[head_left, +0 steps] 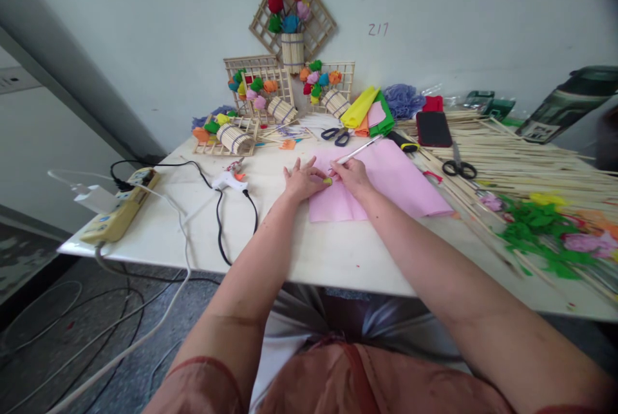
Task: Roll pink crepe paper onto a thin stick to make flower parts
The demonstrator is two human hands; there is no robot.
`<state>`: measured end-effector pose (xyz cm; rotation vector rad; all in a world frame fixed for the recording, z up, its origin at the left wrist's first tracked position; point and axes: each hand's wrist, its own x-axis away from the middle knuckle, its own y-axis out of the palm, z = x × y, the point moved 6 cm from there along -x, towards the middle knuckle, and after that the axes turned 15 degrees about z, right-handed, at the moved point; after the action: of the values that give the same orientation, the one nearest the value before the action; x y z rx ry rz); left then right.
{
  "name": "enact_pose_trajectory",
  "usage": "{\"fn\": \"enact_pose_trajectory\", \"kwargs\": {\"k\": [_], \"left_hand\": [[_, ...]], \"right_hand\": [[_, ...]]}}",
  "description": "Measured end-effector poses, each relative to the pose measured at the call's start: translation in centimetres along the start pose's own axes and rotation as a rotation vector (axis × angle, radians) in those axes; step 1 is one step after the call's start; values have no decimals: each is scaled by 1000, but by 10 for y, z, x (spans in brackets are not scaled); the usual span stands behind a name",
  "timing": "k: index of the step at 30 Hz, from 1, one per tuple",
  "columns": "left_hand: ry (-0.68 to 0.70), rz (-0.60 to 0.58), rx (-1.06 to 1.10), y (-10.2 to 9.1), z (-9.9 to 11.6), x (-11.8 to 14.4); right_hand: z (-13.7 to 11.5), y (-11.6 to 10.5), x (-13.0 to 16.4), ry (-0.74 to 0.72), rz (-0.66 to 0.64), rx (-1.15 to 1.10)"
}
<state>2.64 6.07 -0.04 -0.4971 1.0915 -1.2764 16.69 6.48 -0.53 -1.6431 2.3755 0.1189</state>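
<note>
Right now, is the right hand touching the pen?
Touching. The head view shows the right hand gripping the pen near its lower end.

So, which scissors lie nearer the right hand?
The scissors left of the yellow paper, just beyond the right hand; the other scissors lie farther right, near the phone.

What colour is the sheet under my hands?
The sheet is light pink, seen best in the head view.
</note>
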Motion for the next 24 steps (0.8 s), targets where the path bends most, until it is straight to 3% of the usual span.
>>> {"fn": "enact_pose_trajectory", "kwargs": {"k": [4,9,17,24], "left_hand": [[-5,-10,-14,0,-2,0],[16,-63,-37,-1,0,1],[28,-85,-57,-3,3,3],[19,-103,-61,-3,2,3]], "right_hand": [[2,5,0,-147,-74,250],[-4,8,3,-257,-79,494],[-10,8,6,-255,-96,522],[4,6,-2,-227,-35,349]]}}
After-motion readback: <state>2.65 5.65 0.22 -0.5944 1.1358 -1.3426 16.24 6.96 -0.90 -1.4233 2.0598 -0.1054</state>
